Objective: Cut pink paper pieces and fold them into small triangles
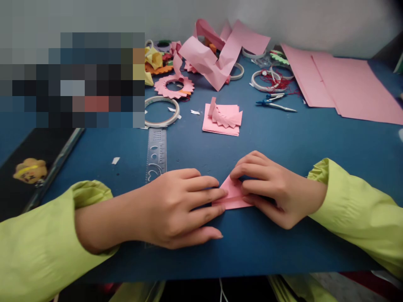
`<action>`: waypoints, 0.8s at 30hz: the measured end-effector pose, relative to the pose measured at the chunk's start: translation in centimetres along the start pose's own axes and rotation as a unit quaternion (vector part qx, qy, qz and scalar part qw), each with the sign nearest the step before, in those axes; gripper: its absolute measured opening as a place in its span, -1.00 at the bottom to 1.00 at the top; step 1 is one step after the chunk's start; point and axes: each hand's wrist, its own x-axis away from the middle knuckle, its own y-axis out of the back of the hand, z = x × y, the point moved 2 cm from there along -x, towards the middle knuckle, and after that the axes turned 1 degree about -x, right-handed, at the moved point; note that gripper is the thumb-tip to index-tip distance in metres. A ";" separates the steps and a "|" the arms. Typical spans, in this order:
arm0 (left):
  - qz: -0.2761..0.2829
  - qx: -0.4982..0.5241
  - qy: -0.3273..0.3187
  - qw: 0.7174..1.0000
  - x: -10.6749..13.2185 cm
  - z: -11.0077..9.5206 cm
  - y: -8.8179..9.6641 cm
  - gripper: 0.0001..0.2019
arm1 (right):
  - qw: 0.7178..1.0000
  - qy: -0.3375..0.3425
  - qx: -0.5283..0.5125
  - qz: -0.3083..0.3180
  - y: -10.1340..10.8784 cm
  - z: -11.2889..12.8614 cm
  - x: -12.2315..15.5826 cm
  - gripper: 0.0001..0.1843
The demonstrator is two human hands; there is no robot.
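Note:
A small folded piece of pink paper (pixel 233 197) lies on the blue table between my hands, its top coming to a point. My left hand (pixel 176 207) is open, fingers stretched out flat, with some fingertips resting on the paper's left end. My right hand (pixel 273 184) has its fingers bent over the paper's right side and its thumb at the lower edge, closed on it. Its fingers hide part of the fold. Just beyond my hands, a stack of pink paper squares (pixel 217 128) carries a curved chain of joined folded pieces (pixel 225 118).
A clear ruler (pixel 156 147) runs partly under my left hand. Tape rolls (pixel 162 112), a pink paper ring (pixel 159 86), a compass (pixel 277 105) and crumpled pink paper (pixel 217 54) lie further back. Large pink sheets (pixel 362 88) are at right. A blurred block covers the upper left.

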 end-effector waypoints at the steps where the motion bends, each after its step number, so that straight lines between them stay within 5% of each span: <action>1: 0.002 -0.002 0.000 1.000 0.0 0.0 0.0 -0.72 | 1.000 -0.002 -0.003 0.000 0.0 0.0 0.0 -0.91; 11: -0.021 -0.043 0.011 0.999 0.4 0.1 -0.3 -0.79 | 1.000 -0.008 -0.010 -0.017 -0.1 -0.2 0.4 -0.91; 14: -0.085 0.011 0.145 0.986 0.1 0.3 0.2 -0.87 | 1.000 -0.005 0.017 -0.018 -0.2 -0.1 0.2 -0.93; 16: -0.143 0.110 0.324 0.929 0.0 1.1 0.5 -0.96 | 0.999 -0.003 0.041 -0.023 -0.2 -0.1 0.1 -0.93; 18: -0.171 0.219 0.424 0.862 -0.1 1.7 0.4 -0.91 | 0.998 -0.005 0.059 -0.027 -0.2 -0.1 0.0 -0.93; 21: -0.187 0.319 0.478 0.796 -0.3 2.3 0.0 -0.85 | 0.995 -0.012 0.089 -0.038 -0.3 -0.2 0.0 -0.93; 24: -0.185 0.383 0.485 0.764 -0.3 2.4 -0.3 -0.86 | 0.986 -0.026 0.147 -0.080 -0.4 -0.3 0.1 -0.95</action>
